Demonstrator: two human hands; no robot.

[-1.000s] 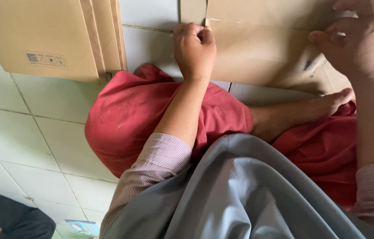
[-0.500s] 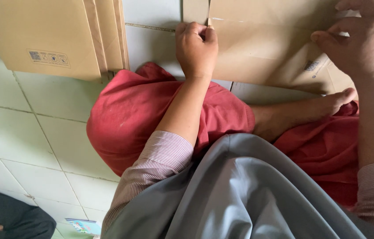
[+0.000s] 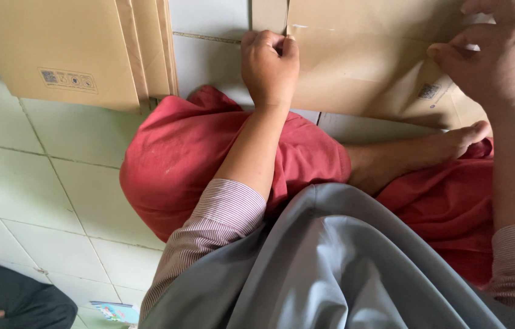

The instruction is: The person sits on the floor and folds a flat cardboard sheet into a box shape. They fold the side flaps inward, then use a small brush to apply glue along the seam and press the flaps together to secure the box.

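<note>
Left hand (image 3: 269,67) fisted, knuckles pressed on left edge of flat carton (image 3: 361,73) lying on tiled floor (image 3: 69,158). Right hand (image 3: 498,55) fingers curled, gripping carton flap at right. Flat carton stack (image 3: 69,49) well left, apart. Bare foot (image 3: 416,155) just below carton.

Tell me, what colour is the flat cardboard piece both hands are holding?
Plain light brown. The cardboard piece shows best in the head view, gripped by the left hand and right hand.
</note>
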